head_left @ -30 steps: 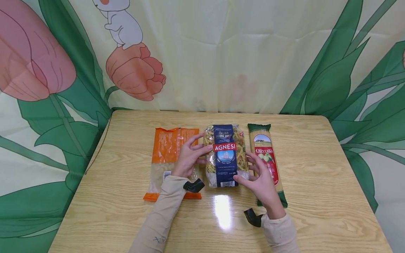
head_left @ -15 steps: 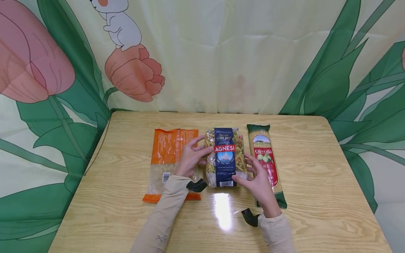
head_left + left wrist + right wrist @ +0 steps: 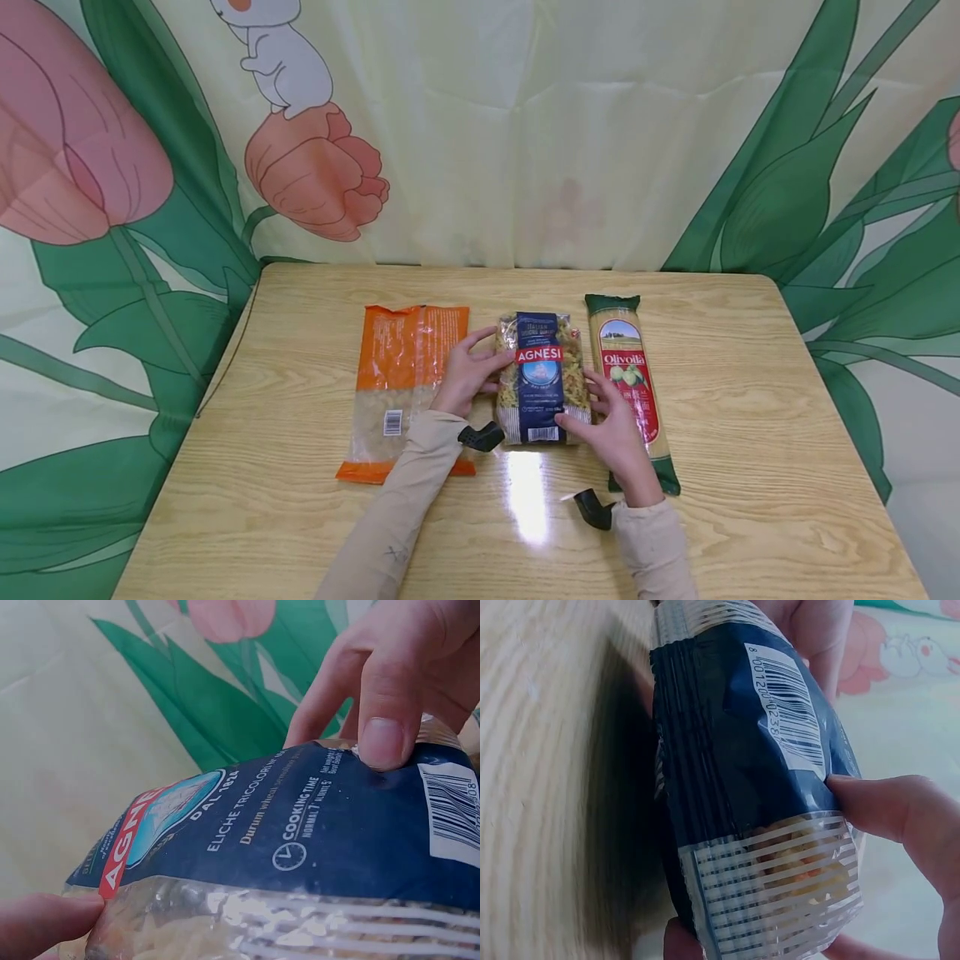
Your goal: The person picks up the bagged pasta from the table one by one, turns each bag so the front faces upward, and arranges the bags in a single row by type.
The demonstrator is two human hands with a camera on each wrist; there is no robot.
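A tulip-printed curtain (image 3: 465, 150) hangs behind a pale wooden table (image 3: 757, 383)

Head view high, forward-down; wrist views close, sharing pasta bag (image 3: 538, 383).

The clear pasta bag (image 3: 541, 383), plump with coloured spirals (image 3: 574, 367) behind a dark-blue band (red AGNESI strip, barcode at the near end), is held printed face up over the bench (image 3: 750, 400), fingers (image 3: 493, 361) at both sides.

PLACE: looks like a small recording set-up, room type cannot be told | BACKDROP: tulip-printed fabric (image 3: 465, 150) hanging behind and at both sides | SURFACE: wood-grain table (image 3: 750, 417) | GEAR: black wrist cameras (image 3: 482, 436)
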